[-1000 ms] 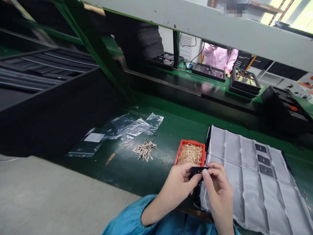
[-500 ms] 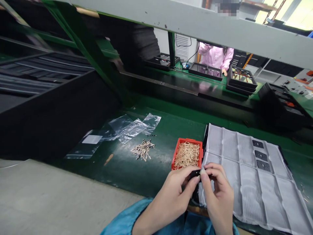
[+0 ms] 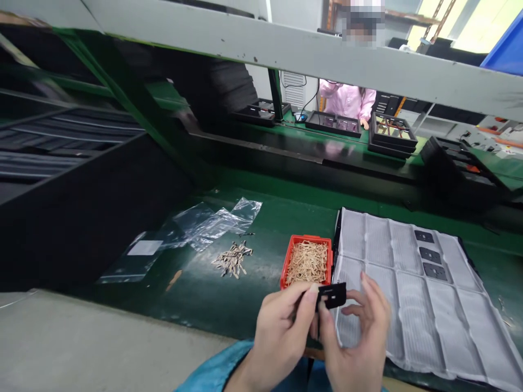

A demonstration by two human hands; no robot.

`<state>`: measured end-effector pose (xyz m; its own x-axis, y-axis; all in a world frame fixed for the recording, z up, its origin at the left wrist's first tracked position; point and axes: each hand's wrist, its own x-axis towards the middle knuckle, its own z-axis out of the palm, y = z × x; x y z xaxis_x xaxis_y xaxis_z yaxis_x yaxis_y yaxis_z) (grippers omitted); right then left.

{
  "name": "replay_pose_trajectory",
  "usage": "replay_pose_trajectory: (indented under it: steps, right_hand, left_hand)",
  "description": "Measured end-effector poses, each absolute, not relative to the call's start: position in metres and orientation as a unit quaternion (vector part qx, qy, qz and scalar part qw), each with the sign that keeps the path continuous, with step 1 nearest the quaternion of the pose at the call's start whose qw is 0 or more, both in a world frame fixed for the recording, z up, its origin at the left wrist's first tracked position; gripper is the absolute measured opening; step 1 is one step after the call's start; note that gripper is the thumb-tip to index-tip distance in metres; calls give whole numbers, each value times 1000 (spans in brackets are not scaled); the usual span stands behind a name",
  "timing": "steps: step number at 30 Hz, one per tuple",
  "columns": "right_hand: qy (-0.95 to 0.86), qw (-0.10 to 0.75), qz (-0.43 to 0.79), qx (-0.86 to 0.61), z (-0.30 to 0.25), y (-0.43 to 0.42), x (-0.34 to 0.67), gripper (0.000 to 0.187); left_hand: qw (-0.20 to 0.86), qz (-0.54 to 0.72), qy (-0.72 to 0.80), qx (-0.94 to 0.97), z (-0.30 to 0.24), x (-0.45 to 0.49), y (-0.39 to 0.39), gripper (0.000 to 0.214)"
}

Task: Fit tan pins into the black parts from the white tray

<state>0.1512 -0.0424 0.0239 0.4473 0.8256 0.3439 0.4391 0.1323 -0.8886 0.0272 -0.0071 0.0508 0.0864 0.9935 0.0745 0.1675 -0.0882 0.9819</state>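
My left hand pinches a small black plate with cut-out slots between thumb and fingers. The thumb of my right hand presses against the plate's lower edge, while its middle finger reaches the right end and the index finger is raised. Just beyond the hands stands a red bin full of thin tan strips. To the right lies a tray lined with white ribbed sheet, divided into pockets. Several similar black plates rest in one of its pockets.
Used-looking strips lie heaped on the green bench, near clear plastic bags. A large black box borders the left side. A grey beam crosses above. Across the bench, a person in pink stands by black trays.
The black plate has been turned so its slotted face shows. My right hand's fingers have spread away from their pinch. The view has shifted slightly, with the bench scene lower and further left.
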Motion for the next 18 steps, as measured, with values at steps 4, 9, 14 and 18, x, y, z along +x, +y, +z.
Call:
replay_pose_trajectory:
  steps: [4, 9, 14, 18]
  right_hand:
    - [-436, 584, 275, -627, 27, -41, 158, 68]
    - [-402, 592, 349, -605, 38, -41, 153, 61]
    - [-409, 617, 335, -583, 42, -33, 147, 58]
    - [-410, 632, 336, -565, 42, -26, 144, 47]
  left_hand:
    - [546, 464, 509, 477, 49, 29, -5, 53]
    - [583, 445, 494, 467, 55, 31, -5, 62]
    - [551, 464, 494, 488, 55, 31, -6, 55]
    - [523, 485, 488, 503, 51, 32, -11, 49]
